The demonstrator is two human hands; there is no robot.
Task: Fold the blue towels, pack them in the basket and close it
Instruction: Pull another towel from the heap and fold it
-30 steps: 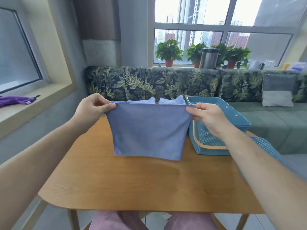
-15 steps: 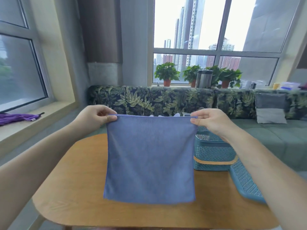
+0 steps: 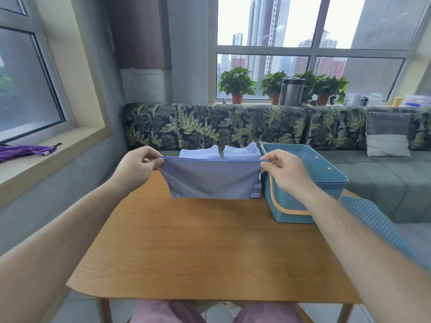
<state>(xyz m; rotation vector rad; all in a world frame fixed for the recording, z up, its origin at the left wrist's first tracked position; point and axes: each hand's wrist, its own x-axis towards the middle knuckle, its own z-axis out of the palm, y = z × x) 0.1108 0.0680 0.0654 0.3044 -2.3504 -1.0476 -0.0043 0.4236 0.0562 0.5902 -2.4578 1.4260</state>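
I hold a blue towel (image 3: 210,179) stretched in the air over the far part of the wooden table (image 3: 210,248). My left hand (image 3: 136,165) pinches its top left corner and my right hand (image 3: 283,170) pinches its top right corner. The towel hangs short, its lower edge just above the tabletop. Behind it stand two stacks of folded blue towels (image 3: 241,151), partly hidden. The open blue basket (image 3: 326,180) with an orange handle sits at the table's right, behind my right hand. Its blue perforated lid (image 3: 370,220) lies beside it under my right forearm.
A leaf-patterned sofa (image 3: 210,124) runs behind the table, with a grey cushion (image 3: 387,134) at the right. A purple cloth (image 3: 21,151) lies on the left windowsill. Potted plants (image 3: 236,83) and a metal flask (image 3: 291,90) line the back sill.
The towel hung at full length half a second ago; now it hangs short, held farther out over the table. The two folded stacks show behind it again.
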